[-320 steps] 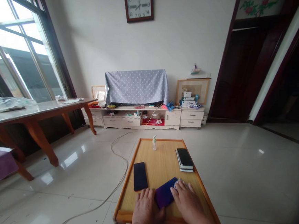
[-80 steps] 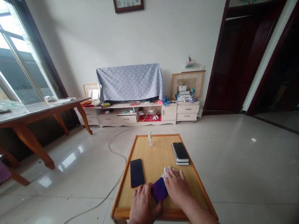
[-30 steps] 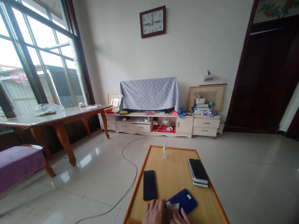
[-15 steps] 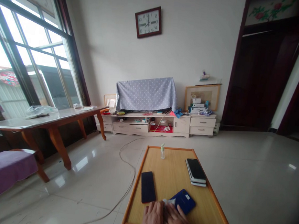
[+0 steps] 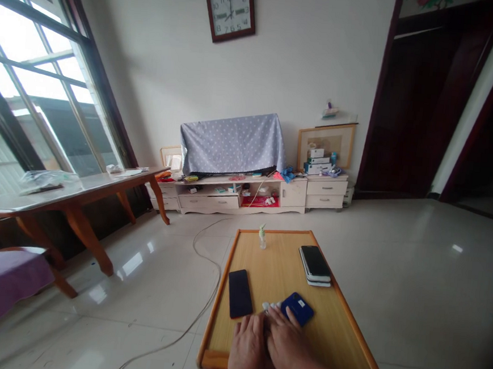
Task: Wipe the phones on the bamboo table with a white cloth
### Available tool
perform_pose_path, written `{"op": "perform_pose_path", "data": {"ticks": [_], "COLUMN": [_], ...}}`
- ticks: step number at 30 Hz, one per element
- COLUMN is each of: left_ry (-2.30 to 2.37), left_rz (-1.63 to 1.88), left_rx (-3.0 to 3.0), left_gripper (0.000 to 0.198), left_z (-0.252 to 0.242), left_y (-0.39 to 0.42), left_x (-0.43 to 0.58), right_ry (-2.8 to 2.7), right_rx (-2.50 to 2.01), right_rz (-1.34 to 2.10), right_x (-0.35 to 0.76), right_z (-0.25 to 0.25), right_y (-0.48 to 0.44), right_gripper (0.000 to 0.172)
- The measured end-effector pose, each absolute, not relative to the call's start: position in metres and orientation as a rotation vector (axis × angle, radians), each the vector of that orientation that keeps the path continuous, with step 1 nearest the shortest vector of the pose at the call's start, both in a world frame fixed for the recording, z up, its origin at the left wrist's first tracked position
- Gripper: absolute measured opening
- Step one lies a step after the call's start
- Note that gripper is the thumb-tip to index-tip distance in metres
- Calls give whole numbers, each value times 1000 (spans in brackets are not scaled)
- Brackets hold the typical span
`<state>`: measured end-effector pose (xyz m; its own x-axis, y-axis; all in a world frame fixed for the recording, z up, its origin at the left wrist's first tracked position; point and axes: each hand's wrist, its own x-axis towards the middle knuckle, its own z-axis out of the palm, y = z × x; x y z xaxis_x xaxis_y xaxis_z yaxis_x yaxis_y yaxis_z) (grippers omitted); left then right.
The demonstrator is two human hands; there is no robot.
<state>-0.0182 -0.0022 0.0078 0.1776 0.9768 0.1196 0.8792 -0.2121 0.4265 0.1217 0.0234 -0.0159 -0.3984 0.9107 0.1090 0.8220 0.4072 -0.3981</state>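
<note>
Side by side, my two hands rest low over the near part of a small wooden table (image 5: 337, 328). My left hand (image 5: 249, 341) is closed, its fingers together and curled down. My right hand (image 5: 283, 335) lies against it, fingers bent over a crumpled white tissue (image 5: 271, 306). Only the tissue's edges show past the fingertips; the rest is hidden under both hands. A blue phone (image 5: 298, 309) lies back up beside my right fingertips, with a small white label. Left of my hands is a dark phone (image 5: 240, 294), screen up.
A stack of phones (image 5: 314, 265) lies at the table's right edge. A small clear bottle with a green top (image 5: 262, 237) stands near the far edge. A cable (image 5: 202, 312) runs along the floor at left. Beyond is a low white cabinet (image 5: 292, 194).
The view has tilted down and shifted slightly right. My hands are still together, and less of the white tissue shows beside the blue phone.
</note>
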Motion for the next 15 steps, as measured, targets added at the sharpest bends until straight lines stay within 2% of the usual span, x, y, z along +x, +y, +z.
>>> {"op": "perform_pose_path", "data": {"ticks": [2, 6, 11, 15], "left_ry": [1795, 1814, 1833, 1811], "left_rz": [536, 486, 534, 567], "left_rx": [2190, 2159, 2188, 2208], "left_gripper": [41, 51, 38, 41], "left_z": [11, 19, 12, 7], "left_y": [-3, -5, -3, -2], "left_x": [-16, -13, -13, -15], "right_ry": [-2292, -2115, -2289, -2332], "right_rx": [-1639, -1920, -1654, -1576], "right_rz": [354, 231, 341, 387], "right_x": [134, 159, 141, 147], "right_z": [-11, -8, -16, -12], "right_y": [33, 45, 13, 5], "right_gripper": [51, 55, 54, 54]}}
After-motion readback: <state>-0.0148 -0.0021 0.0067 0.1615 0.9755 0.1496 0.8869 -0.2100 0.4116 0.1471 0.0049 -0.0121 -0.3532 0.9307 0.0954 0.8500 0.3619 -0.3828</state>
